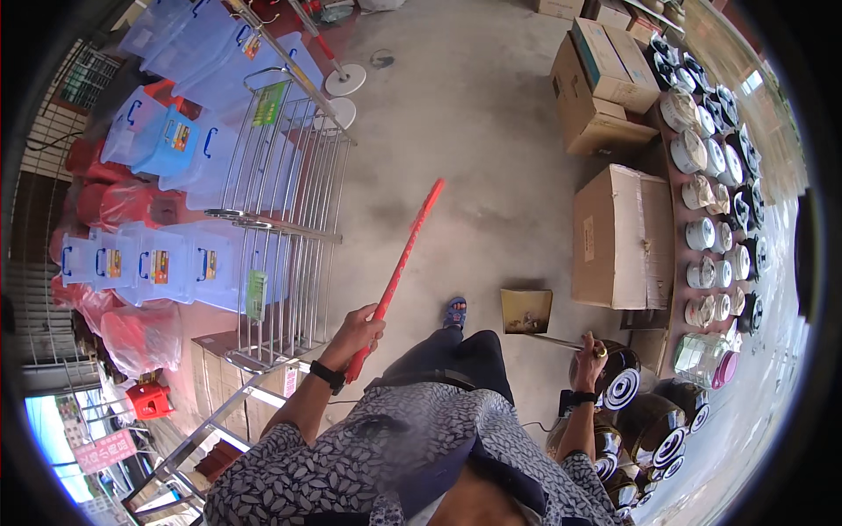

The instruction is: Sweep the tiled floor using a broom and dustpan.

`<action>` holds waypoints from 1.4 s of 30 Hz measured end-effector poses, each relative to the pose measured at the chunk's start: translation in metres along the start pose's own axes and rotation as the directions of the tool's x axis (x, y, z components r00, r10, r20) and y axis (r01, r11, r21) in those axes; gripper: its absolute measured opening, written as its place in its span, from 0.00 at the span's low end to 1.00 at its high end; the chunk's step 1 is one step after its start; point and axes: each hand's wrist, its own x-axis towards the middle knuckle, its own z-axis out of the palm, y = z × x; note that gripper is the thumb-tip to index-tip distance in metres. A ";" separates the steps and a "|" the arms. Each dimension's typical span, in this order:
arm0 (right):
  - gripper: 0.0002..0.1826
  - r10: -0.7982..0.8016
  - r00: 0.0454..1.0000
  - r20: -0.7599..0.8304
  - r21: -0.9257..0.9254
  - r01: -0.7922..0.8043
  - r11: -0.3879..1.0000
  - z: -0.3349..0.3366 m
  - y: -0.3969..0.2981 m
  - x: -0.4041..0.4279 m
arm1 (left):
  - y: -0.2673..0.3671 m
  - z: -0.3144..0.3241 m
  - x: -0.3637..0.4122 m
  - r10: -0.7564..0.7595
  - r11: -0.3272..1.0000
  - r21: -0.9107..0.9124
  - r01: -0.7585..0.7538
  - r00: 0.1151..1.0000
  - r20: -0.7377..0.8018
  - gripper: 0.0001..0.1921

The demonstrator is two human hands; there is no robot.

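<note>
My left hand (359, 333) grips a long red stick (401, 263), its surface marked with a row of pale spots or holes. The stick slants up and away over the concrete floor; I cannot tell what its far end is. On the right, my right hand (591, 358) is closed around the thin handle of a yellowish dustpan (526, 310). Some dark debris lies in the pan near its handle side. Between my hands, one foot in a blue sandal (455, 311) shows on the floor.
Chrome wire racks (289, 217) and stacked clear plastic storage boxes (164, 263) line the left. Cardboard boxes (618, 243) stand to the right, beside a shelf of lidded pots (700, 233). Brown glazed jars (648, 427) sit close by my right arm. A metal ladder (217, 421) leans lower left.
</note>
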 end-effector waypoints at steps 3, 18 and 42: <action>0.16 -0.017 0.997 0.079 0.012 0.016 1.000 0.045 -0.043 0.039 | 0.027 -0.012 0.021 0.013 0.998 -0.062 -0.017 0.997 -0.071 0.13; 0.16 -0.154 0.904 0.399 -0.176 0.240 0.955 0.292 -0.257 0.285 | 0.184 -0.055 0.189 -0.015 0.997 -0.078 -0.017 0.922 -0.386 0.08; 0.13 -0.086 0.889 0.449 -0.275 0.229 0.934 0.565 -0.437 0.490 | 0.417 -0.174 0.519 -0.215 0.922 -0.382 0.057 0.898 -0.384 0.06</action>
